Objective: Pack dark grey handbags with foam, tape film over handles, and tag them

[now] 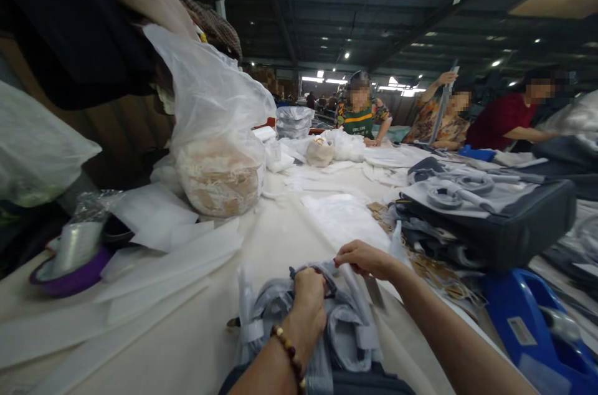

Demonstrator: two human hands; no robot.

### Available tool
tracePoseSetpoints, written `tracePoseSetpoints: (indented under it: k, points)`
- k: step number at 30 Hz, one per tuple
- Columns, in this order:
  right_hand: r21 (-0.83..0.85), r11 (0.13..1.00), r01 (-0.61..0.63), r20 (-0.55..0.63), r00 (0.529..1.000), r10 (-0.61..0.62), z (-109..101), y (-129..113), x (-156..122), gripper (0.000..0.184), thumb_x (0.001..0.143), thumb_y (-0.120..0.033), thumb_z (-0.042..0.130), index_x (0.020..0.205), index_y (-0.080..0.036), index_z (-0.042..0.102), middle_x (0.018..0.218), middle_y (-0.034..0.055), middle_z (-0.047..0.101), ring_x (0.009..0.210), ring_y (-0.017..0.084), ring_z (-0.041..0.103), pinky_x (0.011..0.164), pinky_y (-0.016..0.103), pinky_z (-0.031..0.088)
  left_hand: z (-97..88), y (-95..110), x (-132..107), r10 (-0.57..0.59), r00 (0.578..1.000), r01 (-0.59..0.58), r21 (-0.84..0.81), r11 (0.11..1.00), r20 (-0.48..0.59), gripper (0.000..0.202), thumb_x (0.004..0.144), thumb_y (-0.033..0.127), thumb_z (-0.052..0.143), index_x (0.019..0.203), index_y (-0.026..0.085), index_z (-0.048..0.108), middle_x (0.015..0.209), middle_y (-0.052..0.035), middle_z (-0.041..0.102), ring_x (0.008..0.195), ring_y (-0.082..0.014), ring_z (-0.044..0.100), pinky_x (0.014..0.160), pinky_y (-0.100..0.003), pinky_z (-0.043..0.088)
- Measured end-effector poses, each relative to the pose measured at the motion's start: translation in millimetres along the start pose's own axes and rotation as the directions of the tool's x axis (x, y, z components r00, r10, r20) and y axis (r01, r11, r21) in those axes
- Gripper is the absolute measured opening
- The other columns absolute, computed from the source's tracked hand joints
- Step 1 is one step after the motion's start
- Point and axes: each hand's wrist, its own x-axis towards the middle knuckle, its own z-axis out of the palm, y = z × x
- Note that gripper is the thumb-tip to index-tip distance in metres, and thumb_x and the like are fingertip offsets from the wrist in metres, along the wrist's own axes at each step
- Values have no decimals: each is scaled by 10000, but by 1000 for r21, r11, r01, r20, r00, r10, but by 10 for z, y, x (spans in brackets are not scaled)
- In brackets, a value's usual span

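In front of me lies a dark bag (369,382) with grey straps (348,336) coiled on top, wrapped in clear plastic and held by white bands. My left hand (309,298), with a beaded bracelet on its wrist, is closed over the middle of the wrapped straps. What its fingers grip is hidden beneath the knuckles. My right hand (362,258) is at the far right edge of the straps, thumb and fingers pinched together. Whatever lies between those fingertips is too small to name.
White foam sheets (172,264) and a tape roll in a purple ring (72,273) lie left. Behind them stands a plastic-wrapped bundle (224,174). At right are another dark bag (509,227) with coiled straps and a blue tape dispenser (527,320). Several people work across the table (261,245).
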Motion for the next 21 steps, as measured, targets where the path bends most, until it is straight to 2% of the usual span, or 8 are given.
tracePoseSetpoints:
  k: [3,6,10,14,17,19,21]
  points:
    - [9,1000,5,157,988,-6,38,-25,85,227,912,-329,544,819,-126,584,629,-63,524,439,36,438,404,165,377,-1,-25,-32,-11,1000,12,60,998,-15,136,875,252,583,835,121,585,764,14,586,616,-90,554,562,-235,492]
    - [28,998,56,233,971,-61,65,-32,141,217,916,-319,537,823,-127,580,638,-60,527,457,43,457,424,172,392,24,-37,-51,8,999,-5,90,996,-36,153,866,210,590,744,123,561,689,39,557,569,-76,530,541,-218,474]
    - [-19,989,145,254,958,-135,85,-39,159,211,919,-309,529,823,-129,582,648,-54,539,506,61,505,488,201,442,45,-41,-42,17,999,-9,171,985,-41,160,871,196,576,729,124,561,670,43,570,553,-76,538,541,-221,474]
    - [-198,950,241,231,953,-194,28,-103,132,218,915,-325,535,848,-129,601,695,-35,587,562,82,555,547,234,477,24,-33,-44,39,997,-15,351,936,-63,214,859,189,594,660,124,548,591,64,527,503,-67,503,514,-209,449]
    - [-419,859,294,191,954,-233,-23,-242,79,212,883,-330,580,842,-126,622,746,-23,622,646,112,596,612,267,496,8,-13,-63,88,993,-36,509,860,-80,264,853,220,606,616,127,536,556,72,500,486,-67,483,497,-206,426]
    - [-579,753,314,159,949,-274,-16,-379,3,167,850,-299,617,833,-135,641,777,-13,646,722,141,614,684,305,493,1,10,-80,122,990,-51,603,796,-77,277,857,249,603,616,129,542,565,65,516,505,-75,501,514,-216,435]
    - [-719,616,321,134,934,-331,36,-525,-108,62,807,-190,628,809,-141,667,801,25,677,796,182,627,775,356,452,-5,47,-104,149,987,-69,682,728,-58,260,865,277,593,651,132,566,613,48,560,553,-89,536,558,-237,460]
